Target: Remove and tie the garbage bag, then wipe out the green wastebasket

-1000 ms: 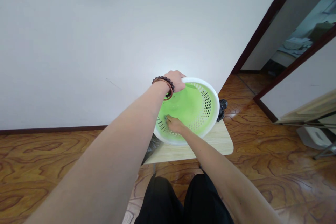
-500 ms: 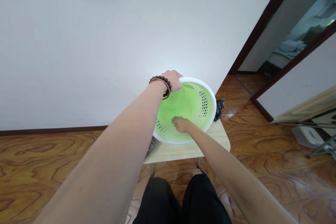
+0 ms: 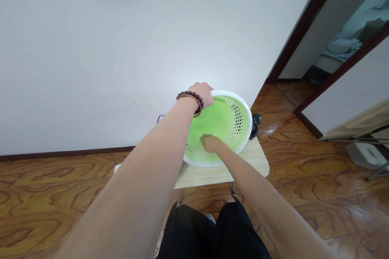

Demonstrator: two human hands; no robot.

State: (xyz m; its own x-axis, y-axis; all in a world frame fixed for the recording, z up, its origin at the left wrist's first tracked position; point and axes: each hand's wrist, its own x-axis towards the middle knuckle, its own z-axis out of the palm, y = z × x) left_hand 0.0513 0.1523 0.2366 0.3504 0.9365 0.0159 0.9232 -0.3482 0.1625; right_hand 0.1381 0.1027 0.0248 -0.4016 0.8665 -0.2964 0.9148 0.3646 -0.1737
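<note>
A round green basket point(image 3: 219, 117) with a white rim and pierced sides rests tilted on a small pale wooden table point(image 3: 206, 176). My left hand point(image 3: 203, 93), with dark beads and a brown band at the wrist, is closed on the basket's far left rim. Inside the basket, my right hand point(image 3: 210, 144) presses a small greyish cloth point(image 3: 206, 135) against the green inner surface. My left forearm hides the basket's left side.
Black plastic point(image 3: 255, 125) lies at the table's right edge. Behind the table stands a white wall point(image 3: 121, 48). A dark corner of some object point(image 3: 160, 118) shows beside my left forearm. A white bin point(image 3: 366, 155) is on the floor at right.
The view has shifted slightly, so the basket and my left hand appear a little further right. A dark-edged object has come into view left of my forearm. Both hands keep their hold.
</note>
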